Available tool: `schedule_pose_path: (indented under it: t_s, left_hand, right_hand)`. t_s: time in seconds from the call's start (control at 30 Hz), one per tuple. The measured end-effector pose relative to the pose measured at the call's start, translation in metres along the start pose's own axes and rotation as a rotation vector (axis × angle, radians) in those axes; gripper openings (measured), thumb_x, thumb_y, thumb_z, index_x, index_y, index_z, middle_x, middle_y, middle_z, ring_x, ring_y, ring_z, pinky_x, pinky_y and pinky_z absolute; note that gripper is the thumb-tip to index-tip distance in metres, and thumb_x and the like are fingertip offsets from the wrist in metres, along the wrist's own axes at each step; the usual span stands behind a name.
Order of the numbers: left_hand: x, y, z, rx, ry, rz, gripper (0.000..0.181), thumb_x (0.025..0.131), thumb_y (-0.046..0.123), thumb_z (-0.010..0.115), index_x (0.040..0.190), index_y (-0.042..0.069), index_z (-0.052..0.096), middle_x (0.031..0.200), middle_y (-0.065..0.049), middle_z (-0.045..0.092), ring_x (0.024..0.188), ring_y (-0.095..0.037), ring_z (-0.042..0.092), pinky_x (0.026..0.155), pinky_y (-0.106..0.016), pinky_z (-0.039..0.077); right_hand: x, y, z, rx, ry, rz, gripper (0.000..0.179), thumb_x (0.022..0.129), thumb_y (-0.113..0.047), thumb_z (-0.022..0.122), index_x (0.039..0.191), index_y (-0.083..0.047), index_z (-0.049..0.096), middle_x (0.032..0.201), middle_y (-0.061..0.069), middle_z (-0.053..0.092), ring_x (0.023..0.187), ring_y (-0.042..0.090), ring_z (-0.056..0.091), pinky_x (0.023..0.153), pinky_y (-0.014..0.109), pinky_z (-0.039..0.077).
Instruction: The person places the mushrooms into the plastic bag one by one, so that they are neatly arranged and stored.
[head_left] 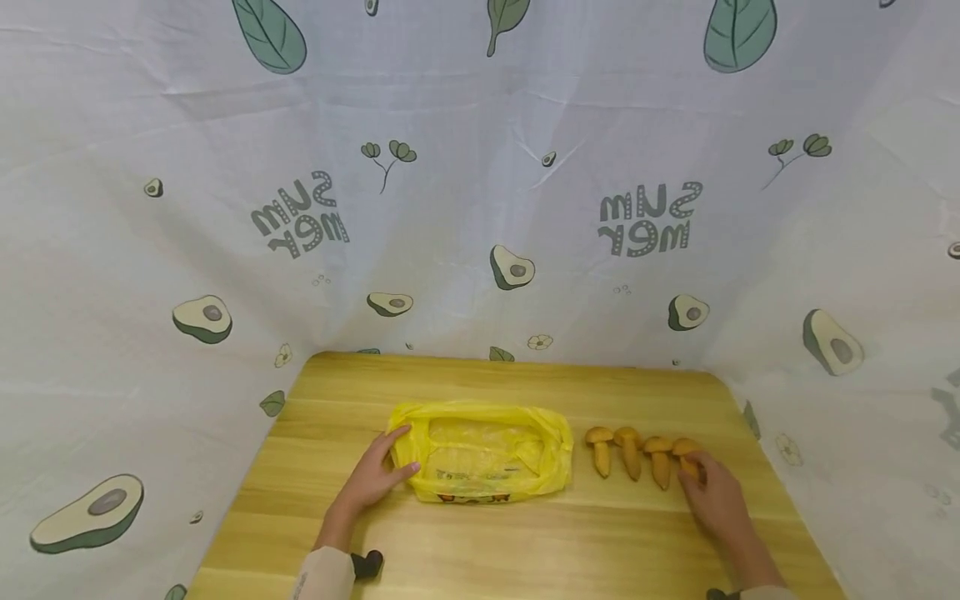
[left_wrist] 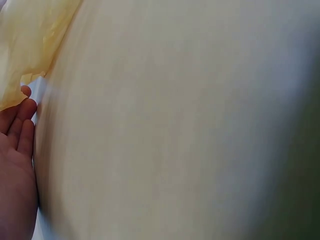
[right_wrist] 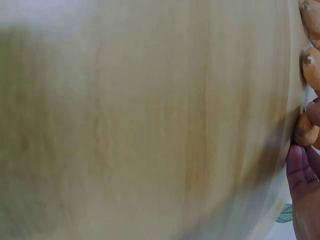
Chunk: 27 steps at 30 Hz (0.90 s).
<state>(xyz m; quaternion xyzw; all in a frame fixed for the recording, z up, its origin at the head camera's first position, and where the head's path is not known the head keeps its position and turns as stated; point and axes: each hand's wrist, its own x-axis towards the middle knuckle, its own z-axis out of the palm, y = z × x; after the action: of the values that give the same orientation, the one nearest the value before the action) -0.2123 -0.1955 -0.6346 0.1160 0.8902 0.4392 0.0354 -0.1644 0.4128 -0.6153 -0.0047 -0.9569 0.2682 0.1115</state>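
Note:
A yellow plastic bag [head_left: 487, 492] lies on the wooden table with its mouth open upward. At its left end my left hand [head_left: 375, 475] holds the rim, index finger and thumb spread over the edge; in the left wrist view other fingers [left_wrist: 26, 135] curl against the bag [left_wrist: 37, 40]. To the right of the bag several orange-brown mushrooms stand in a row, caps away from me, such as the leftmost mushroom [head_left: 602, 454]. My right hand [head_left: 716, 500] pinches the rightmost mushroom [head_left: 684, 448] between thumb and fingers, partly covering it; its stem end [right_wrist: 305, 131] shows in the right wrist view.
The table [head_left: 525, 550] has a light wood grain and rounded far corners. A white cloth [head_left: 450, 208] printed with avocados, leaves and lettering surrounds it at the back and sides.

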Motion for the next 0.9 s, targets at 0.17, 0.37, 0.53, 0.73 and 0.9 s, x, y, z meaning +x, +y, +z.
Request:
schedule_pose_path:
  t_s: [0.17, 0.37, 0.53, 0.73, 0.9]
  left_hand:
    - [0.002, 0.004, -0.001, -0.005, -0.019, 0.001, 0.075, 0.094, 0.050, 0.071, 0.159, 0.026, 0.041, 0.165, -0.024, 0.031, 0.151, -0.054, 0.027, 0.114, -0.078, 0.026]
    - [0.000, 0.006, -0.004, -0.022, -0.036, -0.016, 0.075, 0.094, 0.048, 0.071, 0.159, 0.025, 0.040, 0.166, -0.025, 0.028, 0.151, -0.053, 0.028, 0.116, -0.076, 0.026]
    - [-0.004, 0.004, -0.004, -0.041, -0.030, -0.027, 0.076, 0.094, 0.046, 0.072, 0.160, 0.025, 0.039, 0.167, -0.025, 0.027, 0.152, -0.054, 0.026, 0.115, -0.077, 0.025]
    - [-0.005, 0.003, -0.002, -0.086, -0.018, -0.039, 0.075, 0.095, 0.045, 0.072, 0.160, 0.027, 0.039, 0.169, -0.024, 0.022, 0.153, -0.055, 0.020, 0.114, -0.080, 0.023]
    - [-0.005, 0.003, 0.000, -0.102, -0.025, -0.047, 0.074, 0.095, 0.046, 0.072, 0.159, 0.029, 0.040, 0.169, -0.021, 0.022, 0.154, -0.053, 0.018, 0.115, -0.079, 0.021]
  right_hand:
    - [-0.005, 0.002, 0.006, 0.023, 0.032, 0.015, 0.033, 0.101, -0.015, 0.064, 0.126, 0.006, 0.057, 0.110, 0.035, 0.062, 0.095, 0.047, 0.062, 0.076, 0.060, 0.053]
    - [-0.009, 0.003, 0.009, 0.054, 0.041, 0.030, 0.035, 0.101, -0.014, 0.064, 0.128, 0.007, 0.058, 0.116, 0.036, 0.060, 0.100, 0.048, 0.063, 0.074, 0.048, 0.060]
    - [-0.007, 0.004, 0.007, 0.037, 0.042, 0.015, 0.039, 0.100, -0.016, 0.067, 0.129, 0.008, 0.057, 0.114, 0.035, 0.063, 0.095, 0.045, 0.066, 0.071, 0.041, 0.058]
    - [-0.003, 0.000, 0.002, 0.034, 0.073, 0.041, 0.041, 0.097, -0.020, 0.071, 0.128, 0.005, 0.060, 0.116, 0.032, 0.068, 0.091, 0.035, 0.068, 0.070, 0.033, 0.054]
    - [-0.004, -0.003, -0.003, 0.062, 0.074, 0.100, 0.044, 0.097, -0.023, 0.071, 0.129, 0.005, 0.061, 0.113, 0.032, 0.069, 0.086, 0.023, 0.068, 0.066, 0.021, 0.051]
